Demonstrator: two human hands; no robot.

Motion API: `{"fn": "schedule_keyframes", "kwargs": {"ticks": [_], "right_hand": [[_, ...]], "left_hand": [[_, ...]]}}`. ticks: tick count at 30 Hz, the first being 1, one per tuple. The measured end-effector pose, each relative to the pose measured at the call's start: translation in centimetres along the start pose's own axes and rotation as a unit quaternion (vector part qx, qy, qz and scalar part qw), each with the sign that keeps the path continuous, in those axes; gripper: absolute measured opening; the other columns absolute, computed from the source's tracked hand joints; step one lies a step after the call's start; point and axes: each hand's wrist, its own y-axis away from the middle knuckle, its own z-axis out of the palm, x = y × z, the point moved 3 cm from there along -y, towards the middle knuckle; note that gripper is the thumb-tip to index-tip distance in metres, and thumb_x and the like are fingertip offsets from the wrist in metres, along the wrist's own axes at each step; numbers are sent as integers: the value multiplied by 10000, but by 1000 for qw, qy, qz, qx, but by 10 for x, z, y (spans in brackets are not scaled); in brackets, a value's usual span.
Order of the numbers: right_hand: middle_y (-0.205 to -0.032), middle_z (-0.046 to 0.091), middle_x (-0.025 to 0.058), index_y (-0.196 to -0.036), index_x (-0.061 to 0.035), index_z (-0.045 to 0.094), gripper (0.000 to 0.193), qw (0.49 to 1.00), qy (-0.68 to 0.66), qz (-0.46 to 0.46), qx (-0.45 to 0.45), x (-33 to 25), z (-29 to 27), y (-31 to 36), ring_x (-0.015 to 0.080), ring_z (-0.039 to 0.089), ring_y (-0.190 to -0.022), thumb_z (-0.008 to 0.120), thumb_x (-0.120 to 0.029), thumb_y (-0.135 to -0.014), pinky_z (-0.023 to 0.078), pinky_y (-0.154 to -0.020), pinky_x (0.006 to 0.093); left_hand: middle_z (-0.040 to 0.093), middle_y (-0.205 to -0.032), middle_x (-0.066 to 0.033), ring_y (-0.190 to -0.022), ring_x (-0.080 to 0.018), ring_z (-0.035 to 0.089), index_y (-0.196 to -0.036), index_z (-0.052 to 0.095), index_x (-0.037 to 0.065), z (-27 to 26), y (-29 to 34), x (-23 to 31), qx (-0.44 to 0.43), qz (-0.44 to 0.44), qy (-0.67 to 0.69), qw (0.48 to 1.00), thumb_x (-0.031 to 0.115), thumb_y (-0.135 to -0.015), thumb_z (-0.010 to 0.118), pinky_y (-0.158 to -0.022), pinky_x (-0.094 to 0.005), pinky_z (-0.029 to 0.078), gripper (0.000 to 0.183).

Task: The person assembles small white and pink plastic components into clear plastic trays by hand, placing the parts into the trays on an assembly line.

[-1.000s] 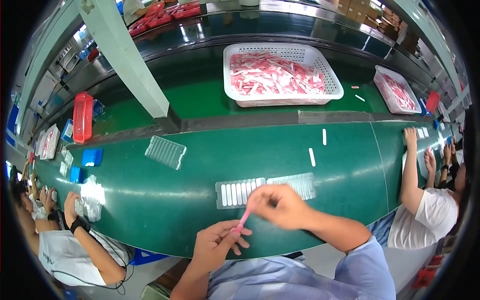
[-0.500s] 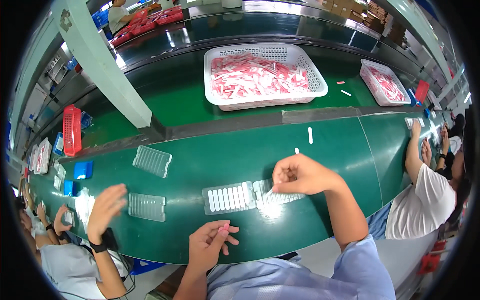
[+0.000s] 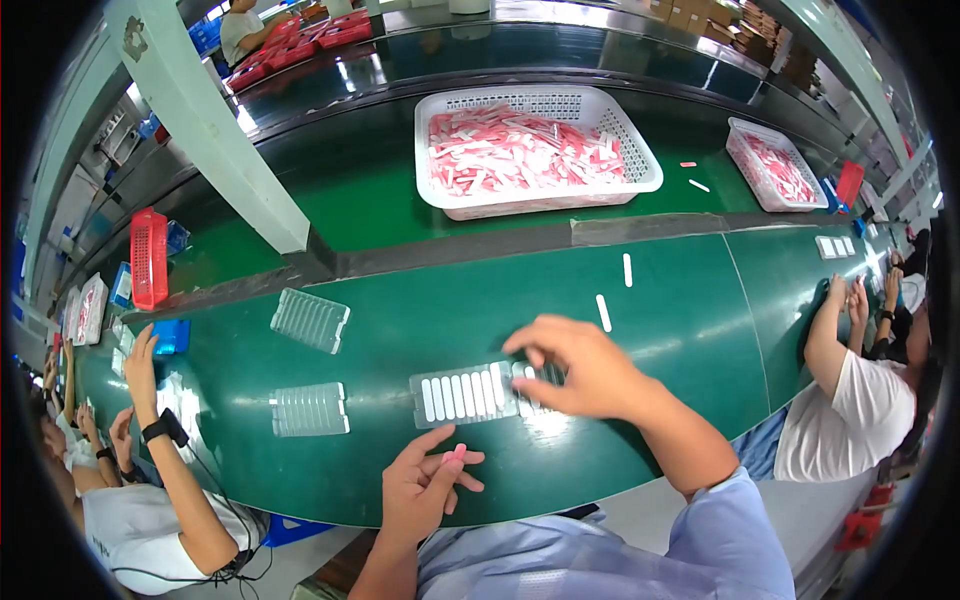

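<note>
Near the table's front edge, my left hand (image 3: 424,488) pinches a small pink strip (image 3: 458,453) between thumb and fingers; only its end shows. My right hand (image 3: 580,370), its thumb and index finger apart, hovers over a clear slotted plastic tray (image 3: 552,372). That tray is largely hidden beneath the hand, with white strips partly visible in it. Touching its left side is another clear tray (image 3: 418,402), where several white strips (image 3: 462,394) lie side by side in the slots. I see nothing held in my right fingers.
Two more clear trays (image 3: 310,320) (image 3: 309,410) lie to the left. Loose white strips (image 3: 604,312) rest beyond my right hand. A white basket (image 3: 640,185) of pink and white strips stands behind a dark ledge (image 3: 450,258). Co-workers' arms (image 3: 160,400) are at both sides.
My right hand has shifted left along the tray and its pinch has opened. My left hand still pinches the pink strip. The left co-worker's hand has moved away toward a blue box.
</note>
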Motion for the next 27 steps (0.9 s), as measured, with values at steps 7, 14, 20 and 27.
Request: {"fn": "schedule_keyframes", "kwargs": {"ticks": [7, 14, 20, 27], "right_hand": [[-656, 639, 5, -920, -43, 705, 91, 967, -217, 5, -130, -27, 40, 12, 122, 562, -531, 723, -129, -942, 456, -530, 280], [-653, 650, -16, -1012, -12, 718, 118, 948, -303, 66, -70, 8, 13, 9, 20, 539, -580, 740, -108, -946, 421, -537, 216], [-709, 727, 50, -967, -30, 757, 124, 951, -288, 42, -106, -3, 24, 9, 80, 680, -631, 743, -149, -933, 507, -547, 243], [-799, 743, 50, -987, -24, 755, 110, 967, -207, 80, -126, 43, -32, 7, 105, 690, -695, 759, -99, -906, 539, -607, 266]], "left_hand": [[756, -987, -234, -651, -184, 729, -1447, 467, -71, 16, -2, 11, -40, -6, -3, 999, -8, -1026, 565, -411, -212, 425, 437], [760, -962, -225, -614, -166, 710, -1427, 483, -62, 18, -7, 4, -28, -8, 1, 1000, 36, -1041, 573, -408, -206, 422, 409], [767, -1021, -194, -662, -156, 724, -1390, 524, -32, 26, -10, 7, -28, 3, 18, 999, 51, -1054, 558, -424, -201, 409, 347], [754, -937, -236, -599, -174, 711, -1196, 626, -55, 14, -14, -10, -30, 58, 9, 998, 96, -1074, 531, -394, -208, 404, 216]]}}
